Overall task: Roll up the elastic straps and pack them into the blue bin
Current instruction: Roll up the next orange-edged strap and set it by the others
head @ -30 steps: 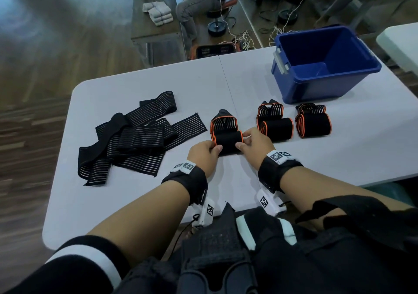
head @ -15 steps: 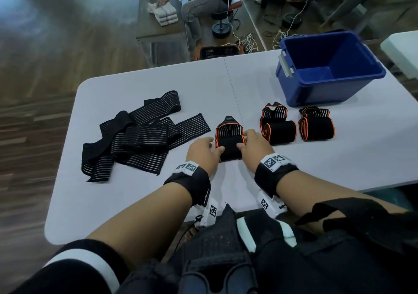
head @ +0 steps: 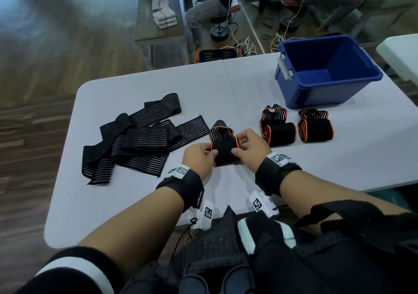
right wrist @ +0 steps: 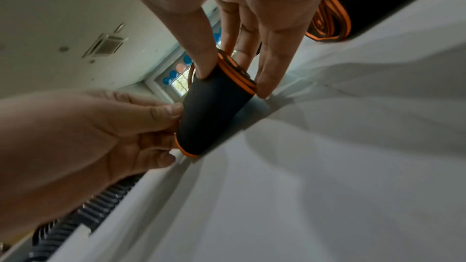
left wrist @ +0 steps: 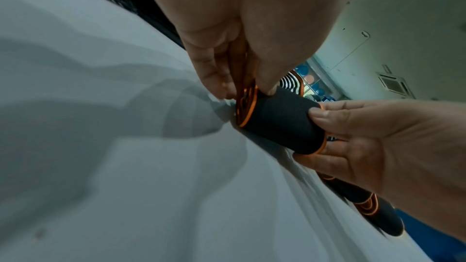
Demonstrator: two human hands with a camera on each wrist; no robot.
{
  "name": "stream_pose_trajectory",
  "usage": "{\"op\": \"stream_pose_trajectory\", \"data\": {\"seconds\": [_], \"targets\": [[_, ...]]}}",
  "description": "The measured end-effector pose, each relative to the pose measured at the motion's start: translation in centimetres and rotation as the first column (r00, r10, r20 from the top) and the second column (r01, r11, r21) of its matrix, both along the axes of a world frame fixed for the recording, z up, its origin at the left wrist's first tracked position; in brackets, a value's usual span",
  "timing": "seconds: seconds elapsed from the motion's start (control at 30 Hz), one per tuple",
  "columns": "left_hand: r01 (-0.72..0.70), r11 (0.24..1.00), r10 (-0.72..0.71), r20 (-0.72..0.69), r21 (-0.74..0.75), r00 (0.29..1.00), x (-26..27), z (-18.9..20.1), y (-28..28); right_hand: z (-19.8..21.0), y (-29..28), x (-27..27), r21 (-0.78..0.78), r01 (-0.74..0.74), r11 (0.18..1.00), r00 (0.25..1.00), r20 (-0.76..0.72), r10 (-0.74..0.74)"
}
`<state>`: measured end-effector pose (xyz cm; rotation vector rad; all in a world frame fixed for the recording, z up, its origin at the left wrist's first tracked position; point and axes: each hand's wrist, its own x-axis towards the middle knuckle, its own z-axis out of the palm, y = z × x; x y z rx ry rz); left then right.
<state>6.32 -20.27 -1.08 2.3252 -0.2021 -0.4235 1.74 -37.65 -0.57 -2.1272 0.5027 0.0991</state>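
A black strap with orange edges (head: 225, 152) lies partly rolled on the white table (head: 140, 198). My left hand (head: 200, 157) pinches the roll's left end (left wrist: 246, 105) between thumb and fingers. My right hand (head: 250, 145) pinches the right end (right wrist: 237, 73), thumb on top. The unrolled striped tail (head: 220, 133) points away from me. Two rolled orange-edged straps (head: 279, 133) (head: 315, 129) sit to the right, in front of the blue bin (head: 325, 85), whose floor shows bare. A heap of flat black striped straps (head: 140, 139) lies to the left.
The bin stands at the table's far right with a grey handle (head: 285, 68) facing left. Behind the table sit people (head: 203, 6) on stools, a wooden bench (head: 158, 22) with folded white cloths, and floor cables. Another white table (head: 400, 53) edges in at far right.
The roll has grown and come a little nearer to me; its loose tail is shorter. Both hands have stayed at the roll's ends and shifted their fingers round it.
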Motion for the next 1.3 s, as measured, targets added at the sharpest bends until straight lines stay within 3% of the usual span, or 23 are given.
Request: {"op": "stream_pose_trajectory", "data": {"seconds": [0.47,0.7,0.9,1.0,1.13,1.3], "targets": [[0.013,0.993,-0.021,-0.069,-0.116,0.997,0.5,0.1,0.7,0.5,-1.1,-0.3,0.136,-0.025,0.99,0.999,0.023,0.022],[-0.065,0.929,-0.005,-0.189,-0.365,0.982,1.4,0.4,-0.5,2.4,-2.7,-0.7,0.097,-0.021,0.995,0.996,0.09,0.012],[-0.084,0.874,-0.017,-0.203,-0.478,0.979,2.2,3.1,-4.2,6.3,-6.9,-1.6,0.178,0.091,0.98,0.975,0.186,-0.124],[0.039,0.921,-0.058,-0.037,-0.388,0.998,2.8,3.7,-7.3,8.5,-11.0,-2.9,0.182,0.165,0.969,0.952,0.229,-0.205],[0.318,0.946,-0.298,0.222,-0.057,0.928,2.7,4.2,-11.6,9.5,-17.2,-5.1,0.163,0.308,0.937,0.904,0.258,-0.341],[0.441,0.877,-0.477,0.227,0.192,0.849,2.5,3.1,-15.7,7.7,-24.5,-8.1,0.161,0.456,0.875,0.849,0.217,-0.482]]}}
